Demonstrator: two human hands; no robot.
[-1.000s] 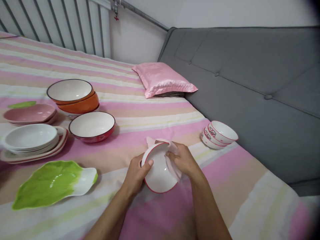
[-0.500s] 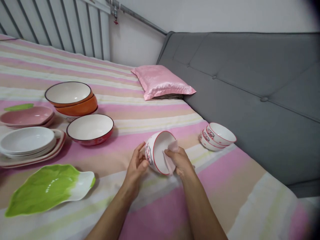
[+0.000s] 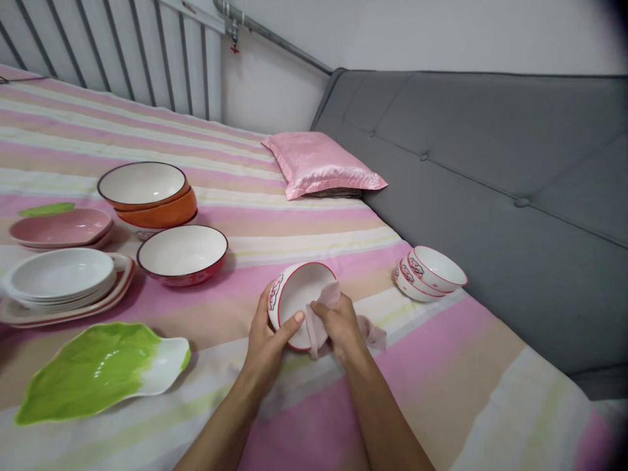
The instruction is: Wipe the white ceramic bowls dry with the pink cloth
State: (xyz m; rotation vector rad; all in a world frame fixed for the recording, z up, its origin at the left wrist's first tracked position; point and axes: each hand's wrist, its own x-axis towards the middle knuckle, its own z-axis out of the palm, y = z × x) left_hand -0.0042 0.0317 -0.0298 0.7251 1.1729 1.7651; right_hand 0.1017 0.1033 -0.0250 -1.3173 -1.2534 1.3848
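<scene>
A white bowl (image 3: 294, 294) with a red rim and a printed pattern is tilted between my hands, its opening turned toward the right. My left hand (image 3: 267, 337) grips its left side, the thumb lying over the near rim. In my right hand (image 3: 341, 324) a pale pink cloth (image 3: 318, 330) is pinched and pressed at the bowl's right rim. Part of the cloth hangs out beyond the right wrist. The far side of the bowl and the left fingers behind it are hidden.
Right of my hands stand stacked matching bowls (image 3: 434, 271). To the left are a green leaf-shaped dish (image 3: 93, 373), a red bowl (image 3: 184, 252), orange bowls (image 3: 161, 209), white plates (image 3: 61, 275) and pink dishes (image 3: 63, 227). A pink pillow (image 3: 321, 160) lies near the grey headboard (image 3: 466, 144).
The bowl has shifted a little left and turned. My left hand, loosely beside it before, now grips it with the thumb over the rim. More cloth shows beyond my right hand.
</scene>
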